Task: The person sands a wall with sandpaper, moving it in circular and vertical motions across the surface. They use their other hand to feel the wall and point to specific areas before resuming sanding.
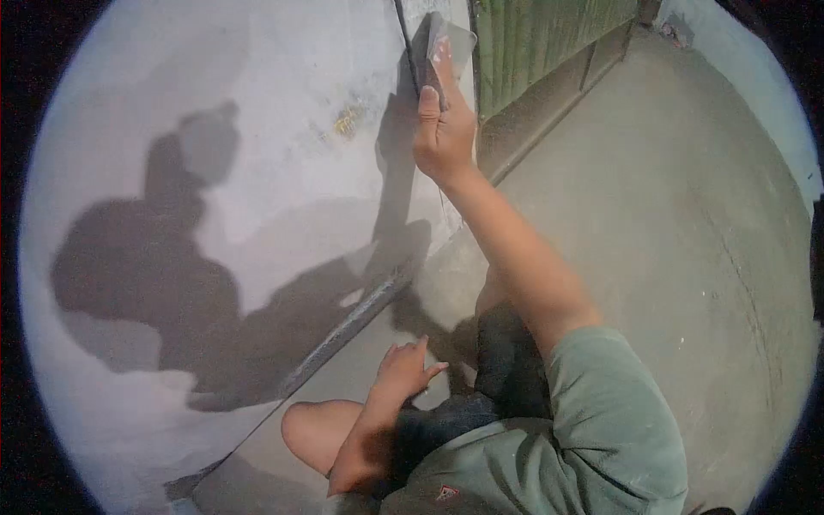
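My right hand (444, 142) is raised at the wall's edge, closed around a flat grey scraper (459, 41). Its broad plate lies close against the narrow white strip (464, 90) beside the green shutter, with a finger stretched along it and the thumb pressed on its near side. My fingers hide most of the grip. Lower down, my left hand (403, 369) hovers above my bent legs, holding nothing, thumb and forefinger apart.
The white wall (292, 154) on the left bears my shadow and a small yellowish patch (347, 123). A dark ledge (343, 335) runs along its foot. The green corrugated shutter (549, 47) stands at upper right, above a grey concrete floor (669, 215) with a long crack.
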{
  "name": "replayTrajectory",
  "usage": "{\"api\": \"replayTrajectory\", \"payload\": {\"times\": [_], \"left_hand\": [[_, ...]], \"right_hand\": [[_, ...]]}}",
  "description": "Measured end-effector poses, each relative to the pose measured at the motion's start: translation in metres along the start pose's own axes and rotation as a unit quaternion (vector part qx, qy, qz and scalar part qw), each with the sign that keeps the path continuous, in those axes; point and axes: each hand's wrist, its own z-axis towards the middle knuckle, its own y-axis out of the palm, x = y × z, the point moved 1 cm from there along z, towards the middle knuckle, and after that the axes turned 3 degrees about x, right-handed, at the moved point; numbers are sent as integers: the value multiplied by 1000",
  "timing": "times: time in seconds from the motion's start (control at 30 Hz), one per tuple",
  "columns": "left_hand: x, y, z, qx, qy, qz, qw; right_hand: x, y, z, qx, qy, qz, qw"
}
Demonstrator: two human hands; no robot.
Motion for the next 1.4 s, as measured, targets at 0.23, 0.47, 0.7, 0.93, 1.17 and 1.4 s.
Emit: {"api": "replayTrajectory", "payload": {"times": [0.23,0.47,0.7,0.93,1.17,1.4], "left_hand": [[10,-18,-5,-33,-33,3,999],[-3,-6,-5,-43,-20,-19,999],[11,-14,-4,-35,-20,-5,999],[6,-15,-6,-28,-21,23,999],[5,-10,-4,-17,2,2,1000],[7,-18,-7,-47,-29,-5,998]], "right_hand": [[-3,14,-6,30,17,1,999],[13,15,-21,81,95,26,992],[0,6,8,-27,-141,-83,986],[4,-4,3,6,-37,-70,997],[13,5,6,40,25,-70,996],[7,8,-1,-45,-173,-80,981]]}}
